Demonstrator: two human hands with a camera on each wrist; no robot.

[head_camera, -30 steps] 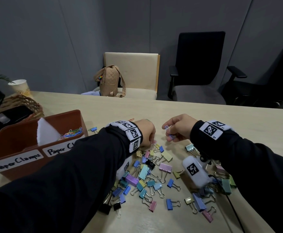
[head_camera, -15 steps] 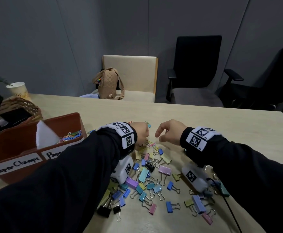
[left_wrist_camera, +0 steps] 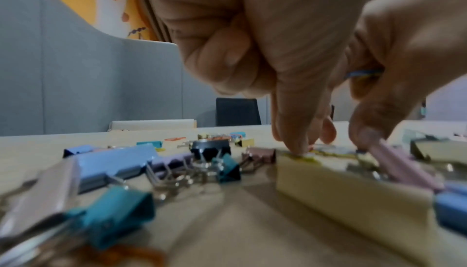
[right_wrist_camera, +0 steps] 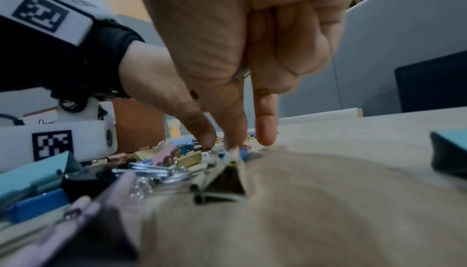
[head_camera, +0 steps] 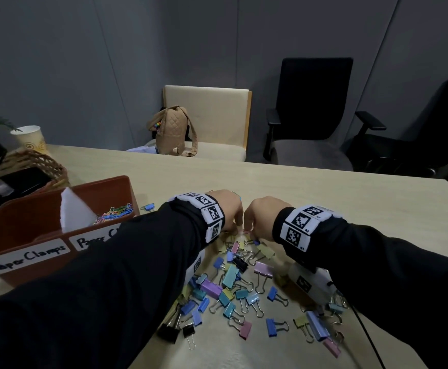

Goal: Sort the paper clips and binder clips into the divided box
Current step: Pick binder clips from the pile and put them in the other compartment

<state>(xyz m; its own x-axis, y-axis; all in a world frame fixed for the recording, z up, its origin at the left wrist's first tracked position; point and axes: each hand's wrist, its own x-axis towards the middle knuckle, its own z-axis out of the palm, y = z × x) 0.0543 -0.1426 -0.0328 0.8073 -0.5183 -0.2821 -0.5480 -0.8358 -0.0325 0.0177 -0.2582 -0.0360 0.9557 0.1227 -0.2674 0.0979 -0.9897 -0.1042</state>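
Pastel metal binder clips (head_camera: 233, 286) lie heaped on our pale wooden table (head_camera: 324, 198), right of the red-brown divided box (head_camera: 44, 222) holding coloured wire paper clips (head_camera: 115, 213). Our left hand (head_camera: 227, 209) and right hand (head_camera: 261, 213) meet at the heap's far edge, each keeping paper clips tucked under curled fingers while extended fingertips touch the clips.

The right hand (right_wrist_camera: 252, 55) points down at the counter (right_wrist_camera: 328, 201), its thumb and forefinger tips touching a heap of binder clips (right_wrist_camera: 161, 163), with a paper clip (right_wrist_camera: 241, 73) tucked between the palm and curled fingers. The left hand (right_wrist_camera: 166, 91) reaches into the same heap from the left. A teal binder clip (right_wrist_camera: 449, 151) lies apart at right.
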